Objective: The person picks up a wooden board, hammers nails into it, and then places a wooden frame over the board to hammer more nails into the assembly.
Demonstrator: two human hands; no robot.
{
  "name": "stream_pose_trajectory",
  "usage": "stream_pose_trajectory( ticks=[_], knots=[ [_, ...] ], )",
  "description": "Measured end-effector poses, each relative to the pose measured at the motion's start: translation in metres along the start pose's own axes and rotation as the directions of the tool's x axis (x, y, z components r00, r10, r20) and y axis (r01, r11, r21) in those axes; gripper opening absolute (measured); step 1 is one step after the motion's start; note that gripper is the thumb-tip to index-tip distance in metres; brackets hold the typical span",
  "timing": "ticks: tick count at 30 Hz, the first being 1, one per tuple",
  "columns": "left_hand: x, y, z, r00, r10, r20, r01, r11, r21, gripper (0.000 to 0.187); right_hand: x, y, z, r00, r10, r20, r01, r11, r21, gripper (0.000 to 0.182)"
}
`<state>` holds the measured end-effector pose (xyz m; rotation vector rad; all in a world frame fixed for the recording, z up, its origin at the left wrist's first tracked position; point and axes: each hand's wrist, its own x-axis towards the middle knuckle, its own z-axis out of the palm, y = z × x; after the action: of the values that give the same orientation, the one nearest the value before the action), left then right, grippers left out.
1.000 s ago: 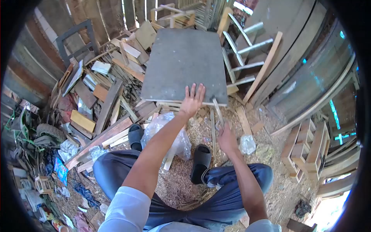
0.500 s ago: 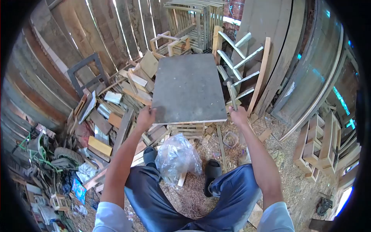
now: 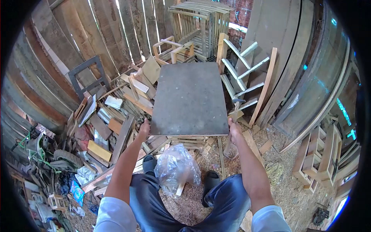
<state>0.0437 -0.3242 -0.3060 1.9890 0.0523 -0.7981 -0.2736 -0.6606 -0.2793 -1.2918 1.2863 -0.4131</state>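
Note:
A dark grey square board [image 3: 189, 98], like a small tabletop with a pale near edge, lies flat in front of me. My left hand [image 3: 144, 129] is closed at its near left corner, the fingers partly hidden by the side. At the near right corner, my right hand [image 3: 234, 130] is closed round the handle of a hammer [image 3: 238, 101] and rests against the board's side. The hammer's head points away from me, and its handle runs down below my palm. What supports the board underneath is mostly hidden.
A clear plastic bag [image 3: 177, 168] sits between my feet. Scrap wood [image 3: 104, 125] is heaped at the left. Behind the board stand a slatted wooden stack [image 3: 201, 31] and a frame with pale rungs [image 3: 247, 69]. Wooden frames [image 3: 319, 154] lie at the right.
The board appears lower in view, partly with a camera shift. My left hand has slid lower beside its corner. My right hand has moved against the board's side, the hammer lower with it.

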Motion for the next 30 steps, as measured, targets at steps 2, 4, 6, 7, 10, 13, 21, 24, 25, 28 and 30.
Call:
stream_pose_trajectory(
  ticks=[2,4,6,7,10,13,21,24,25,28,30],
  knots=[
    [0.015,-0.004,0.000,0.998,0.050,0.039,-0.050,0.999,0.005,0.072,-0.006,-0.007,0.006,0.999,0.028,0.021,-0.030,0.997,0.073,0.050],
    [0.016,-0.007,0.003,0.993,0.093,0.078,-0.094,0.996,0.009,0.074,-0.028,-0.025,0.003,0.996,0.033,0.082,-0.044,0.988,0.145,0.054],
    [0.012,0.000,0.011,0.997,0.039,-0.070,-0.034,0.997,0.074,0.080,-0.017,-0.016,0.002,0.991,-0.007,0.134,-0.011,0.991,0.134,0.058],
    [0.020,-0.002,0.013,0.997,0.039,-0.067,-0.034,0.997,0.072,0.080,-0.012,-0.012,-0.001,0.981,-0.050,0.185,0.026,0.992,0.127,0.062],
    [0.050,-0.014,0.021,1.000,-0.020,-0.005,0.021,1.000,0.019,0.086,-0.019,-0.020,0.001,0.989,-0.070,0.132,0.082,0.992,-0.091,0.065],
    [0.016,0.007,0.035,0.974,0.076,-0.215,-0.047,0.989,0.137,0.085,-0.022,-0.016,0.003,0.969,-0.178,0.172,0.193,0.979,-0.073,0.063],
    [-0.036,0.023,0.023,0.916,0.325,-0.234,-0.216,0.893,0.395,0.085,-0.056,-0.048,-0.002,0.965,-0.224,0.137,0.236,0.968,-0.081,0.057],
    [-0.063,0.026,0.021,0.903,0.309,-0.299,-0.213,0.925,0.313,0.081,-0.070,-0.053,-0.009,0.958,-0.217,0.189,0.237,0.967,-0.090,0.057],
    [-0.074,0.029,0.017,0.899,0.318,-0.300,-0.219,0.922,0.318,0.081,-0.075,-0.052,-0.010,0.957,-0.221,0.187,0.239,0.967,-0.081,0.057],
    [-0.102,0.037,0.011,0.870,0.383,-0.312,-0.275,0.900,0.339,0.081,-0.088,-0.050,-0.022,0.930,-0.253,0.268,0.267,0.964,-0.014,0.055],
    [-0.127,0.041,0.006,0.872,0.403,-0.277,-0.311,0.894,0.322,0.081,-0.097,-0.046,-0.033,0.942,-0.213,0.258,0.253,0.959,-0.131,0.054]
  ],
)
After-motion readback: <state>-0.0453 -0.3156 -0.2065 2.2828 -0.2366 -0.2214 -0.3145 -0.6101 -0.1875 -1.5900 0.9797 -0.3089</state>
